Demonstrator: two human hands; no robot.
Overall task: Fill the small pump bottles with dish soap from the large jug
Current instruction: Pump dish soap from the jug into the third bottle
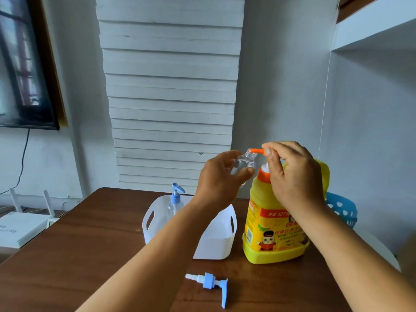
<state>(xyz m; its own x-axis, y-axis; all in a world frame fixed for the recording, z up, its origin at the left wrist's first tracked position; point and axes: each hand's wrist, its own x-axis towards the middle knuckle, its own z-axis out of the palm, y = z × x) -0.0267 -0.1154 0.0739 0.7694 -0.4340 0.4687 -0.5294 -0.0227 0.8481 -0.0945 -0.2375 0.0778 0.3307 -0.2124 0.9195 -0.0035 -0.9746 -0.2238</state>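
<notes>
A large yellow dish soap jug (273,230) with an orange pump (256,151) stands on the brown table (78,255). My left hand (221,179) grips a small clear bottle (244,163), tilted, with its open neck right under the orange spout. My right hand (290,174) rests on top of the pump head, fingers curled over it. A loose blue and white pump top (210,283) lies on the table in front. A second small bottle with a blue pump (175,199) stands in a white bin (216,242).
A blue perforated basket (343,208) sits behind the jug at the right. A white router (20,228) lies left of the table. A dark screen (24,64) hangs on the left wall. The table's right edge runs close to the jug.
</notes>
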